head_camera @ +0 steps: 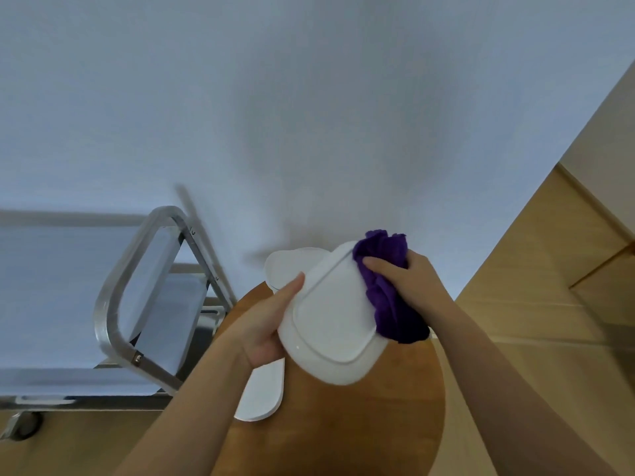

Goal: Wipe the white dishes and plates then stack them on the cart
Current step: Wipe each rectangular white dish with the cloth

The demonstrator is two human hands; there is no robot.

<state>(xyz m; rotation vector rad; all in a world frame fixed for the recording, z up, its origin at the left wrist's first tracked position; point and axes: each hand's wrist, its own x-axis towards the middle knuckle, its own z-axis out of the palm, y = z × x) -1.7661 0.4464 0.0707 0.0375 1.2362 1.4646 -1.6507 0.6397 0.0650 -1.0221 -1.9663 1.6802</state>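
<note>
The left hand (264, 324) grips the upturned plate (330, 314) clear of the surface (343, 424), baring its underside; the right hand (402, 280) presses a bunched cloth (388, 297) against its rim

- Round wooden table (360, 424): I see it below my arms, its bare top warm brown.
- White oblong plate (263, 393): lies flat on the table near its left edge.
- White dishes (292, 264): at the table's far edge, partly hidden.
- Steel cart (113, 304): stands left of the table, on the floor (515, 338).
</note>
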